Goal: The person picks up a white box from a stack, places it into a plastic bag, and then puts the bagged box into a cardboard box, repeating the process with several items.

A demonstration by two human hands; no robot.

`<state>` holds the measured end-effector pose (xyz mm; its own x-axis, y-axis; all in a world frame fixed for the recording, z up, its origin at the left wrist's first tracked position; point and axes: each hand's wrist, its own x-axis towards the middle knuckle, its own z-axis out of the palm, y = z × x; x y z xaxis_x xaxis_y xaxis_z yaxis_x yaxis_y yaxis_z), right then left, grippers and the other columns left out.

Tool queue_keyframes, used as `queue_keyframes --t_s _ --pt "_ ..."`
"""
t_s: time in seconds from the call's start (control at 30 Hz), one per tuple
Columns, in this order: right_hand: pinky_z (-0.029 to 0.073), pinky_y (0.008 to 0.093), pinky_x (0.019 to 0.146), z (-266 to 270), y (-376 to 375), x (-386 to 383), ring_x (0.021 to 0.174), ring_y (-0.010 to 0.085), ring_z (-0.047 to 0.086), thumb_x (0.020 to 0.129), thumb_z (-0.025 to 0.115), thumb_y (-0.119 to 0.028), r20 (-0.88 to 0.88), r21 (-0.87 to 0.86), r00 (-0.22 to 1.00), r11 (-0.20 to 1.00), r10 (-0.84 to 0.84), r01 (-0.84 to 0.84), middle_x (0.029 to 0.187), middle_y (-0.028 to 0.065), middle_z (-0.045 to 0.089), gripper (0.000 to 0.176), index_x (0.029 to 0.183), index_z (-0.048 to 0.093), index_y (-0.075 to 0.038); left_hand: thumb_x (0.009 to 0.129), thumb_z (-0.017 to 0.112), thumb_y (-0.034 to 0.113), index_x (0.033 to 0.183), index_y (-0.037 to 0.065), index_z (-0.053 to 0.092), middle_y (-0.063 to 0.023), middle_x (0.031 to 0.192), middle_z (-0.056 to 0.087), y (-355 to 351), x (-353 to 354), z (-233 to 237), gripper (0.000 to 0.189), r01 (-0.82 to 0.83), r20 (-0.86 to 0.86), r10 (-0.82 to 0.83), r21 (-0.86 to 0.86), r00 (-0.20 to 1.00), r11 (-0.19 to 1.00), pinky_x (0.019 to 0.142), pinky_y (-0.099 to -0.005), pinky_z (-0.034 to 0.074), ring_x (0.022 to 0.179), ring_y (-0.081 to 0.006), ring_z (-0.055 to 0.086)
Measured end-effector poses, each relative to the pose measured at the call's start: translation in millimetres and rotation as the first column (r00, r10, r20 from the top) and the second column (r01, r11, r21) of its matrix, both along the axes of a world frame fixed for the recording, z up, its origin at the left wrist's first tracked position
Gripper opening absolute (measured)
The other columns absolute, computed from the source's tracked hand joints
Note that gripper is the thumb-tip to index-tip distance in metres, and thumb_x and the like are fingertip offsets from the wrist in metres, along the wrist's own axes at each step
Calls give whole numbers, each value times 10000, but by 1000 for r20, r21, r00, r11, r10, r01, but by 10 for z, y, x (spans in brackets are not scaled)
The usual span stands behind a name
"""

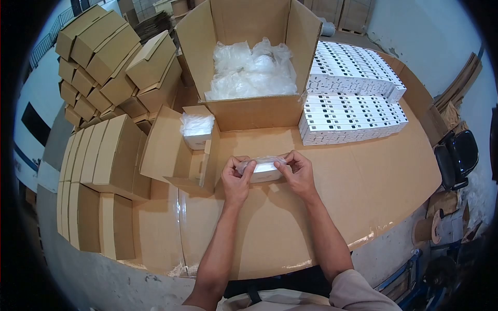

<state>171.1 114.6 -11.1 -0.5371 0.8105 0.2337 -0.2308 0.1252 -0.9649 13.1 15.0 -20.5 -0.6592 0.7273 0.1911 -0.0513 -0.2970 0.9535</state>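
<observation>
Between my two hands, low over the table's middle, is a small white box (265,175) with a clear plastic bag (262,161) around its upper part. My left hand (238,179) pinches the bag at the box's left end. At the right end my right hand (296,171) pinches the bag as well. Just left of my hands stands an open cardboard box (176,179) with its flap folded out. Inside it, at the far end, sits a plastic-wrapped white box (197,133).
Behind my hands rises a large carton (254,113) holding many clear plastic bags (254,70). Rows of white boxes (353,122) are stacked at the back right. Closed cardboard boxes (109,155) fill the left side. A black chair (459,158) stands beyond the table's (373,181) right edge.
</observation>
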Motion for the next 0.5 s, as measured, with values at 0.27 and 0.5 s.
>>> queue_keyframes --t_s 0.27,0.5 --pt "494 352 1018 199 62 170 1242 218 598 901 716 24 -206 74 957 978 207 -195 1357 163 617 274 1172 731 -18 944 747 69 837 67 494 -92 1032 670 6 -3 31 274 -16 10 16 -28 1000 999 797 -261 522 925 -104 620" --pt "514 317 931 346 -19 256 1112 197 635 871 736 25 169 150 956 953 239 -264 1251 116 677 290 1140 782 -70 936 758 79 846 66 511 -88 1026 671 6 -16 0 263 -5 -16 5 -17 1000 1000 778 -253 514 905 -102 615"
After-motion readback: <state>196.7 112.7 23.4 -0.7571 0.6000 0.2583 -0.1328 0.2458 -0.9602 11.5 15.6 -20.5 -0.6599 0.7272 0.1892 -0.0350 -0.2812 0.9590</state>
